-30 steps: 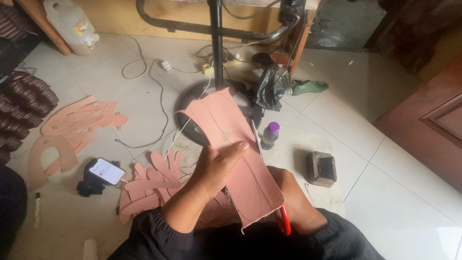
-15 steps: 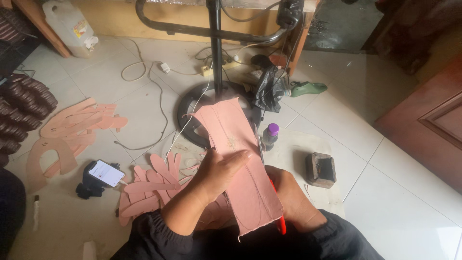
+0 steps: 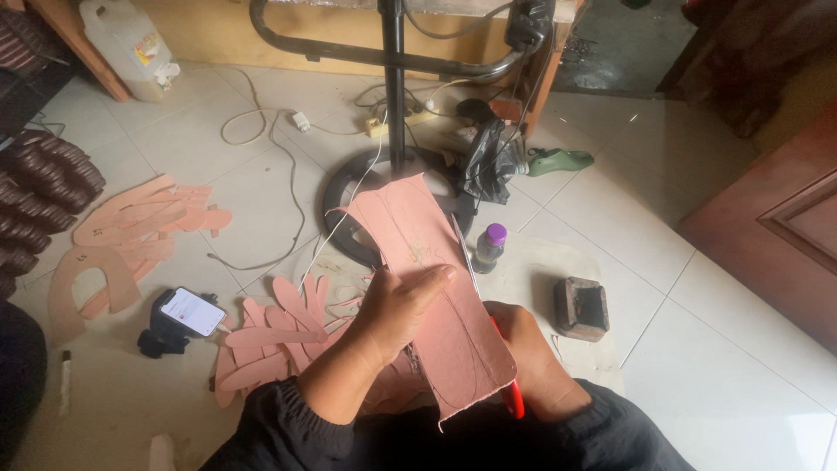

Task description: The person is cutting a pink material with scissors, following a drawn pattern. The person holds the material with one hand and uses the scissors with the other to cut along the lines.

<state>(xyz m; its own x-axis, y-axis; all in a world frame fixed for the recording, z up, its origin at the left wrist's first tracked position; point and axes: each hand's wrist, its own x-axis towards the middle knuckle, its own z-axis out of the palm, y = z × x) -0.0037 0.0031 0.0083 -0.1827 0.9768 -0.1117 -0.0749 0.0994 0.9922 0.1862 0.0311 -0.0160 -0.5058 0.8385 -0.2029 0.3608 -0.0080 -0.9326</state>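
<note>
Cut pink pieces (image 3: pixel 270 344) lie on the floor at left, near the phone (image 3: pixel 192 311). Left hand (image 3: pixel 397 305) pinches the pink sheet (image 3: pixel 432 288) mid-air, thumb on top. Keep it taut — blade tracks the drawn line. Right hand (image 3: pixel 532 358) grips the red-handled scissors (image 3: pixel 501 366) along the sheet's right edge. Bottle (image 3: pixel 490 247) and dark block (image 3: pixel 582 307) sit close; floor right — more room.

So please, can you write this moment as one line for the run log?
left hand: holds pink sheet | right hand: red-handled scissors at sheet's right edge | floor: cut pink pieces, phone, purple-capped bottle
</note>
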